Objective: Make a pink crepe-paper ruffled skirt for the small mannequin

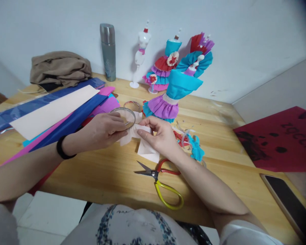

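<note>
Light wooden table (91,177): set against a pale wall, bearing most of the things below.
Flat red paper bag with dark lettering (283,139): at the far right.
Stack of white, blue and pink paper sheets (56,109): slanting across the left side.
Teal and purple paper dress on a small white form (181,83): just behind the right hand, with other dressed forms farther back.
Crumpled brown cloth (61,68): at back left, near a grey metal flask (108,54).
Dark-screened phone (285,200): lying at lower right, well apart from the hands.
Left hand (99,131): curled around the tape roll, fingertips at the strip; exact thumb contact too hidden to tell.
Right hand (163,134): pinching the strip's other side between thumb and index finger.
Red-and-yellow-handled scissors (154,173): lying with blades apart, near the right forearm; best nudged away before swinging that arm inward.
Thin, pale, gathered paper strip (132,132): between both hands, above the table; best handled in small, even folds, pressed lightly at the gathered edge to avoid tearing.
Clear tape roll (135,117): upright in the left fingers; best tilted off the pleats to spare them from crushing or sticking.
</note>
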Available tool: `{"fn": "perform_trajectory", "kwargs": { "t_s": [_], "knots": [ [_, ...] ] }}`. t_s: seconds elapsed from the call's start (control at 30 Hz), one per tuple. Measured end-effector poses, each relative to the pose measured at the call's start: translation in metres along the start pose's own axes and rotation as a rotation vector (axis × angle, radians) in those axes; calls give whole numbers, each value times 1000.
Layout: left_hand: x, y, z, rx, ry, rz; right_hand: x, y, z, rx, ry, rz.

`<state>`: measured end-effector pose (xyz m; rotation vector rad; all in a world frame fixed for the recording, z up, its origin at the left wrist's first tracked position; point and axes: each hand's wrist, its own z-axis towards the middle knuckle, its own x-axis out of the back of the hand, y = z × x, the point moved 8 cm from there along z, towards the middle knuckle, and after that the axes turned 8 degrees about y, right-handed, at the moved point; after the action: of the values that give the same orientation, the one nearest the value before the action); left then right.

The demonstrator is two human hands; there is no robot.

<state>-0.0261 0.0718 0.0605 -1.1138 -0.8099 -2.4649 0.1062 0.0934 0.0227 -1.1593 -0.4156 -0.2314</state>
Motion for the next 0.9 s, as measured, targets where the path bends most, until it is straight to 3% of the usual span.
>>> {"fn": "perform_trajectory", "kwargs": {
  "t_s": [0.17, 0.43, 0.9],
  "knots": [
    [2, -4, 1, 34, -34, 8, 0, 3, 1, 18, -1, -53],
    [2, -25, -3, 255, -31, -67, 1, 8, 2, 15, 14, -72],
    [-3, -20, 0, 146, 17, 55, 1, -5, -4, 80, 10, -22]
  ]
}}
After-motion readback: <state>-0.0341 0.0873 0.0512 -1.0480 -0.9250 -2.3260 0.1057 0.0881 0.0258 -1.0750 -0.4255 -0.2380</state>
